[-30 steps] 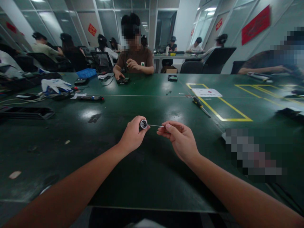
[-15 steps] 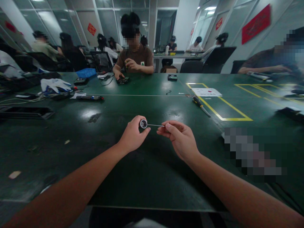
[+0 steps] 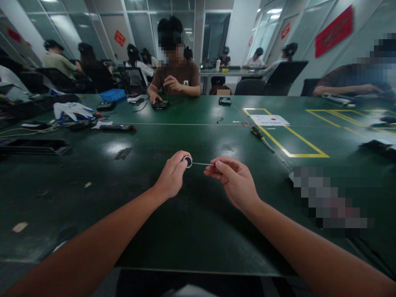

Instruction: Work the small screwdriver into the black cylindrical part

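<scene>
My left hand (image 3: 171, 173) is closed around a small round part (image 3: 187, 161) with a silvery rim and a dark hollow inside. The thumb now rests against the part's near side. My right hand (image 3: 236, 177) grips a screwdriver (image 3: 202, 164) by its brownish handle, most of which the fingers cover. Its thin metal shaft points left and its end meets the right side of the round part. Whether the tip sits in a screw or hole cannot be made out. Both hands are above the green table.
On the green table (image 3: 198, 231), a yellow-and-black screwdriver (image 3: 262, 139) lies ahead on the right, near a white sheet (image 3: 269, 120). White gloves (image 3: 72, 112), a pen-shaped tool (image 3: 117, 128) and a blue basket (image 3: 112, 95) are at left. A person (image 3: 176, 74) works opposite.
My left thumb has moved in against the round part, and the part has turned slightly in the fingers. My right hand and the screwdriver stay nearly still.
</scene>
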Demonstrator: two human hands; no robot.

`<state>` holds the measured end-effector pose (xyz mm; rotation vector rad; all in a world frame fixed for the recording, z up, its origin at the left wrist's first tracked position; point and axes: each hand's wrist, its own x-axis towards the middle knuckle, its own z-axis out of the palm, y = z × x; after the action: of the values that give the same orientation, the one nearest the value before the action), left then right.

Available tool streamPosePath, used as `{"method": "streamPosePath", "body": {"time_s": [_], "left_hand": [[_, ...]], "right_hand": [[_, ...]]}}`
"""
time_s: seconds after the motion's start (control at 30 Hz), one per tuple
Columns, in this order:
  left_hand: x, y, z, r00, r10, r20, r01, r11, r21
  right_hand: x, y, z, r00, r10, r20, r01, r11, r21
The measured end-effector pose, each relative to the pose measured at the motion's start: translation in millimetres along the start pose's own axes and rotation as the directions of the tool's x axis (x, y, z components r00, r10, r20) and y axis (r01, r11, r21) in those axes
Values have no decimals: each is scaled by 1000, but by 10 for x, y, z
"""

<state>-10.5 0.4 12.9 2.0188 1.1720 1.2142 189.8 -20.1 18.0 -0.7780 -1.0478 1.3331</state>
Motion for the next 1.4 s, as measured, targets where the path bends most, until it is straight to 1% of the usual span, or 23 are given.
{"method": "streamPosePath", "body": {"time_s": [0.2,0.47,0.63,0.87,0.97,1.03,1.1,1.23,1.4], "left_hand": [[-7,-4,21,1000,2,-10,-1,1000,16],[-6,-22,19,999,27,-18,-27,999,-20],[-9,-18,24,1000,17,-15,-18,1000,-21],[-4,-17,20,999,35,-20,-36,999,-31],[-3,-14,22,999,43,-20,-44,998,-41],[-6,-5,17,999,45,-3,-45,998,-40],[-11,3,8,999,47,24,-46,998,-31],[-16,5,0,996,55,72,-56,998,3],[-24,11,46,996,-4,86,-13,980,200]], "right_hand": [[-2,4,-2,1000,-8,7,8,1000,-12],[0,4,-5,1000,-10,22,10,1000,-14],[-10,17,-12,999,-19,49,21,999,-30],[-19,15,-12,998,-27,63,30,999,-34],[-29,16,-11,995,-36,90,39,999,-38],[-47,5,-4,994,-47,97,55,995,-80],[-74,-17,9,992,-71,103,87,983,-164],[-128,-76,31,983,-135,121,169,928,-332],[-148,-111,24,973,-175,148,225,852,-472]]}}
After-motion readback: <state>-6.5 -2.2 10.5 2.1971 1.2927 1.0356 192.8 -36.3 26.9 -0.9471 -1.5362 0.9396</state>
